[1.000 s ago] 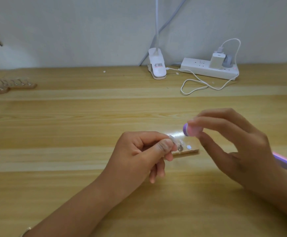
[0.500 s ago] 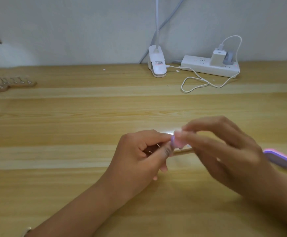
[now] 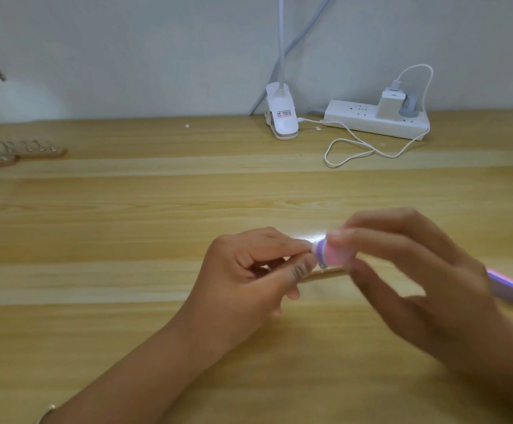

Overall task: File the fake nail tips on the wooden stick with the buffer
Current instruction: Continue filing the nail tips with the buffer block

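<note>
My left hand (image 3: 249, 280) pinches a wooden stick (image 3: 414, 273) low over the table near its middle; only a short piece of the stick shows below the fingers. A clear nail tip (image 3: 314, 248) sits between my thumb and forefinger. My right hand (image 3: 417, 280) grips a pink and purple buffer (image 3: 334, 255); its front end lies against the nail tip and its back end (image 3: 507, 284) sticks out behind my hand. My right hand is motion-blurred.
Two more wooden sticks with nail tips (image 3: 16, 151) lie at the far left of the wooden table (image 3: 126, 228). At the back stand a white clip lamp base (image 3: 281, 117) and a power strip (image 3: 374, 119) with a looped white cable (image 3: 350, 151).
My right hand moved the buffer's end left onto the nail tip, then a little back to the right. My left hand keeps its hold on the stick.
</note>
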`<action>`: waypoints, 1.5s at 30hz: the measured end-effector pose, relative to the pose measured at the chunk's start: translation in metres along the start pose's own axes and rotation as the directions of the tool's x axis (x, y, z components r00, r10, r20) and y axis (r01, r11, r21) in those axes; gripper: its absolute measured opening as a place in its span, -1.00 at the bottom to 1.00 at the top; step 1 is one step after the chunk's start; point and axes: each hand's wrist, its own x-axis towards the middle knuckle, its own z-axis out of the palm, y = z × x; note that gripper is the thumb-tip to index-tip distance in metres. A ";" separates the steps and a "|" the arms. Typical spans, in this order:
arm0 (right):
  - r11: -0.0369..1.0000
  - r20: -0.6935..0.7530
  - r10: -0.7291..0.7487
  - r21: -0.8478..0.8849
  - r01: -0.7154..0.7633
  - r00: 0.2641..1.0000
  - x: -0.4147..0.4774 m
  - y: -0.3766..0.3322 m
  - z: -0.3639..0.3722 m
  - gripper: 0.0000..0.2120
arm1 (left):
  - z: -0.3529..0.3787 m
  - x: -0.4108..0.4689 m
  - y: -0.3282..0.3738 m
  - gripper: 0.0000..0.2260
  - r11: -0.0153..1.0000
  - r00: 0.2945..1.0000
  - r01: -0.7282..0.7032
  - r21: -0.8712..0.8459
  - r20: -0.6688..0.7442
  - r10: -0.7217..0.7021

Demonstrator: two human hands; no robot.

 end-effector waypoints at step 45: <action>0.996 -0.035 0.018 -0.091 -0.021 0.999 0.000 0.007 0.002 -0.74 | -0.002 0.000 0.010 -0.74 0.942 0.915 0.287 -0.174 0.340 -0.216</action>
